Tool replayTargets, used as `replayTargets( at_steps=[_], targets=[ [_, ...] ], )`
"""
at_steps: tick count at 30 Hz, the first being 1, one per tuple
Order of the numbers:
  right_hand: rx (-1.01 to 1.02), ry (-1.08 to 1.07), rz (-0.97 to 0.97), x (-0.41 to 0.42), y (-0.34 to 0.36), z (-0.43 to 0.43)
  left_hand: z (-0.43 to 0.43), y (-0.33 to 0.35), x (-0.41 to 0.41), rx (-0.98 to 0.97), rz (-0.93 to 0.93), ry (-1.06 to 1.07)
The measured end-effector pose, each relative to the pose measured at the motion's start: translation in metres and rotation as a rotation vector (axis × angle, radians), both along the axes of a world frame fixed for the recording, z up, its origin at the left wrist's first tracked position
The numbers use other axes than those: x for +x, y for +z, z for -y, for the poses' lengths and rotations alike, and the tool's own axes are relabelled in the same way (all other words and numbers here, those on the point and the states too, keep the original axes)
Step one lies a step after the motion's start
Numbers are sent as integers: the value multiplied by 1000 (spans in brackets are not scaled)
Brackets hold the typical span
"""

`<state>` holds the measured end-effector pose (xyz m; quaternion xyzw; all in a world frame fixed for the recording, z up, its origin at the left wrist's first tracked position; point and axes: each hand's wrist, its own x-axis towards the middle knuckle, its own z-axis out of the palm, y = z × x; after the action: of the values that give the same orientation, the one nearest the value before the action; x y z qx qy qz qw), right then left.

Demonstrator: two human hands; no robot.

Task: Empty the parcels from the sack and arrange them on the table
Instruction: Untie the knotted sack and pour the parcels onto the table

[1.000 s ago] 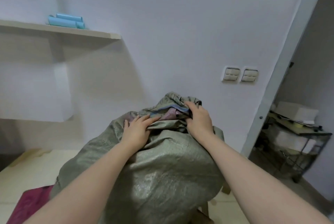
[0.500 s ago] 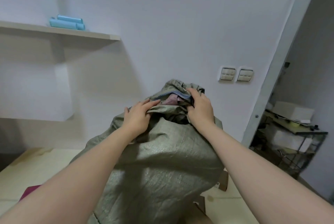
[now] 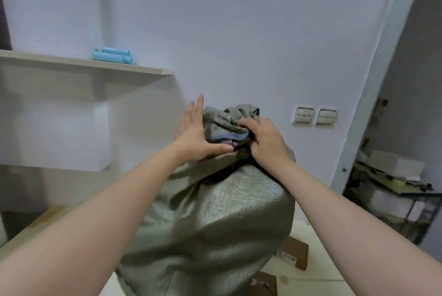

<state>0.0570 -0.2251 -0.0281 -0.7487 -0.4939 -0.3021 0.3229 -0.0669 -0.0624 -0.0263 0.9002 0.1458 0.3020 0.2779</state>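
Sack [image 3: 215,212], right hand [image 3: 265,142] gripping mouth; left hand [image 3: 193,138] fingers [image 3: 197,108] straight; contents [image 3: 229,144] obscured, perhaps pink

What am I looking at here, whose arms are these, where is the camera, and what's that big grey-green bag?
There is no machine: these are a person's two bare arms, filmed by one wide-angle camera worn on their head, looking forward and down. The big bag is a woven sack, full and standing on a pale table. The right hand grips the sack's bunched neck. The left hand holds nothing; its fingers are straight, its thumb at the sack's mouth. Two brown cardboard boxes show by the sack's base, probably parcels. On the wall behind are a shelf with blue rolls and light switches.
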Motion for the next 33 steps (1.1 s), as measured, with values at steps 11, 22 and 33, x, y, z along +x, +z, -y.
replayTargets(
  at_steps=[11, 22, 33],
  targets=[
    [-228, 223, 74, -17, -2, 19, 13, -28, 7, -48, 106, -102],
    [-392, -452, -623, -7, -12, 55, 14, -42, -1, 27, 141, 80],
    [74, -454, -371, -16, 33, 25, 4, 9, -5, 148, 390, 179]
  ],
)
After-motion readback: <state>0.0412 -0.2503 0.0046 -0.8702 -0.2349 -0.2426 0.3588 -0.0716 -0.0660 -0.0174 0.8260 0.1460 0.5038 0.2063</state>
